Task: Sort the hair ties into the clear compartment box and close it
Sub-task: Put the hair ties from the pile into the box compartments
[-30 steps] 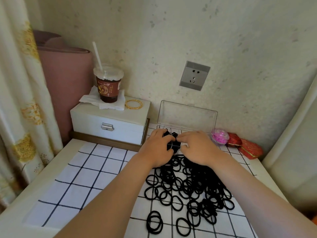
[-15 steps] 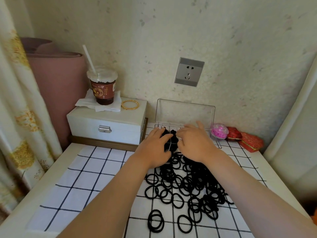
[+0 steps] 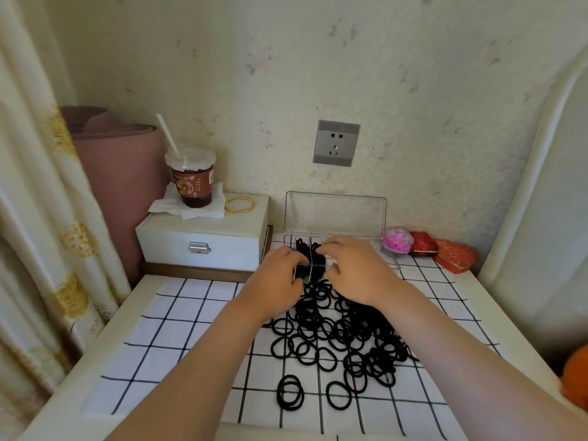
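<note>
Both hands hover over the near-left cells of the clear compartment box (image 3: 309,254), which lies lengthwise along the wall with its lid (image 3: 335,214) standing open; black ties already fill those cells. The left hand (image 3: 275,276) and right hand (image 3: 356,270) each curl fingertips-down onto them, but whether either grip pinches a tie cannot be told. The loose hair ties (image 3: 343,338) are heaped on the desk (image 3: 133,310) just behind the wrists, spreading rightward, so the right hand looks nearer.
</note>
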A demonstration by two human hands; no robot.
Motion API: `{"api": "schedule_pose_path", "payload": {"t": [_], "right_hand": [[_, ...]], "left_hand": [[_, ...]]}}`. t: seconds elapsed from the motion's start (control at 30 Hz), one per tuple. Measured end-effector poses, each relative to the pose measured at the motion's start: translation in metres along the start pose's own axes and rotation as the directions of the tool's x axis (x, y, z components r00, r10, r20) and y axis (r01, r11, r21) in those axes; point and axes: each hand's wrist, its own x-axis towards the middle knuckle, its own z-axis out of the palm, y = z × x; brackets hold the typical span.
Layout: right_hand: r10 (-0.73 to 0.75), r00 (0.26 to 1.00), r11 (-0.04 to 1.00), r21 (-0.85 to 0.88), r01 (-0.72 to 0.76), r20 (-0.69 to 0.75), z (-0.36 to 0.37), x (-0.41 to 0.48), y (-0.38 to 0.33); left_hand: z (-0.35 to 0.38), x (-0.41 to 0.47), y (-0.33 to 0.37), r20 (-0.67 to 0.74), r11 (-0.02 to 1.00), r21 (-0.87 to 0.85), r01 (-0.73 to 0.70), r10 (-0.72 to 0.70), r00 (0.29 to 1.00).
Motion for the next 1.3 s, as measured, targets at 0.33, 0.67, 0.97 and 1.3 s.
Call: {"api": "schedule_pose_path", "payload": {"t": [0.33,0.67,0.97,1.3], "right_hand": [[0.003,0.942,1.000,-0.012,0.001,0.335,0.020,-0.033,-0.036],[0.044,0.961,0.999,-0.012,-0.043,0.274,0.030,-0.023,-0.033],[0.256,0.915,0.660,0.635,-0.401,0.312,0.005,-0.024,-0.021],[0.298,0.858,0.269,0.826,-0.496,0.418,-0.001,-0.023,-0.023]], "left_hand": [[-0.022,-0.036,0.008,0.286,0.980,0.126,0.155,-0.185,0.940],[-0.013,-0.034,0.002,0.245,0.982,0.032,0.184,-0.186,0.952],[-0.013,-0.026,0.020,0.250,0.823,-0.456,0.338,-0.247,0.936],[-0.023,-0.020,0.022,0.349,0.524,-0.664,0.534,-0.413,0.841]]}}
